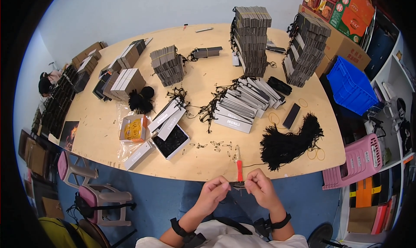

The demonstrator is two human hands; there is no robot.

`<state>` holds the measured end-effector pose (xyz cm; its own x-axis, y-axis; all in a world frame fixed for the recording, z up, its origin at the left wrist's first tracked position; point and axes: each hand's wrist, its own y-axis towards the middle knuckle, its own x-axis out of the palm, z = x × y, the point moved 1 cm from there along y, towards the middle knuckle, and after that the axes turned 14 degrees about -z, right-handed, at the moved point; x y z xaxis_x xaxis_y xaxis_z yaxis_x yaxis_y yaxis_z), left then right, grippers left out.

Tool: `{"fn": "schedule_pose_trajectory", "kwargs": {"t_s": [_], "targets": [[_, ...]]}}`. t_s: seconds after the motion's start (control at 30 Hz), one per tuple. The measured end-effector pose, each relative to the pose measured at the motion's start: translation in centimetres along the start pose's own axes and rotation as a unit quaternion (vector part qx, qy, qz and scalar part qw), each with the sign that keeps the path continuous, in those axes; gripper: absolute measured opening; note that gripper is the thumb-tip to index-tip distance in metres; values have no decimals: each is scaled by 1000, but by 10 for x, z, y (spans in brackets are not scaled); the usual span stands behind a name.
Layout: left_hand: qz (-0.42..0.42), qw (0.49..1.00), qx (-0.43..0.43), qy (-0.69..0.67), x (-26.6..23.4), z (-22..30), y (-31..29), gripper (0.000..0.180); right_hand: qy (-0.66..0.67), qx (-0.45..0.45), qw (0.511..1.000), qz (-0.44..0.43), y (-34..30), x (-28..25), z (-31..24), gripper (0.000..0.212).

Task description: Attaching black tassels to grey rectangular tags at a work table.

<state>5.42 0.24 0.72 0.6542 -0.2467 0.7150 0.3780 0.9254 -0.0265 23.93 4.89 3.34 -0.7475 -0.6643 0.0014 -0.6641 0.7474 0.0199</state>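
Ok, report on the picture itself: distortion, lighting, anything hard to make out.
Head view throughout: fisheye distortion bows the table edges, black corners frame the image; lighting looks bright and fairly even; the black strand pile merges into dark mass; detail between left hand and right hand is too fine to tell.

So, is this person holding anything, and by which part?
That can't be told: the left hand and right hand look pinched, but anything in them is too small to make out.
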Motion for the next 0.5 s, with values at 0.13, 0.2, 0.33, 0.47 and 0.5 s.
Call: {"fn": "schedule_pose_trajectory", "kwargs": {"t_s": [0.13, 0.2, 0.33, 0.47, 0.5], "targets": [[51, 999, 13, -10, 3, 6, -1, 17, -71, 25, 997, 4, 0, -5, 3, 10], [85, 996, -7, -26, 6, 7, -2, 17, -124, 43, 991, -32, 0, -1, 4, 10], [142, 988, -32, 45, 7, -3, 0, 16, -163, 32, 983, -76, 1, 5, -2, 12], [121, 950, 20, 288, 5, -12, -1, 13, -161, 44, 982, -85, 3, 3, -4, 12], [105, 906, 35, 409, 9, -9, -1, 13, -181, 30, 980, -71, 3, 2, -3, 12]]}}
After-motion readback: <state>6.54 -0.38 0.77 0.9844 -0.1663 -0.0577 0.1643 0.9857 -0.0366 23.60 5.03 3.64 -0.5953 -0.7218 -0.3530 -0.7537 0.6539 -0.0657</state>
